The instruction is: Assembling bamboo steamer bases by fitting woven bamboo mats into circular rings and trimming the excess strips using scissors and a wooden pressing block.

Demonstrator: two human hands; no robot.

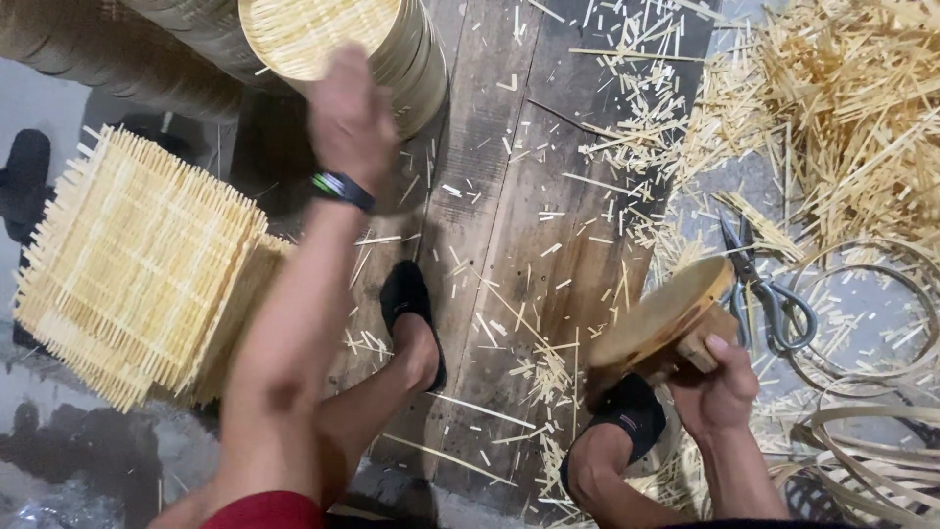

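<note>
In the right hand's grip: a round wooden disc (658, 318), tilted on edge, with a small wooden block under it; the right hand (722, 390) has its fingers wrapped around the block and the thumb pressed on its side.
Just right of that grip: grey scissors (769, 289) lying among loose bamboo slivers (842, 108).
Below the grip: thin bamboo strip hoops (862, 441); a foot in a black shoe (627, 416) beside the wrist.
Left hand (350, 118): blurred, on the rim of a round woven bamboo tray stack (323, 34); I cannot tell whether its fingers are spread or curled.
Left of that hand: a stack of square woven bamboo mats (137, 264).
Underneath: dark wooden boards (509, 235).
</note>
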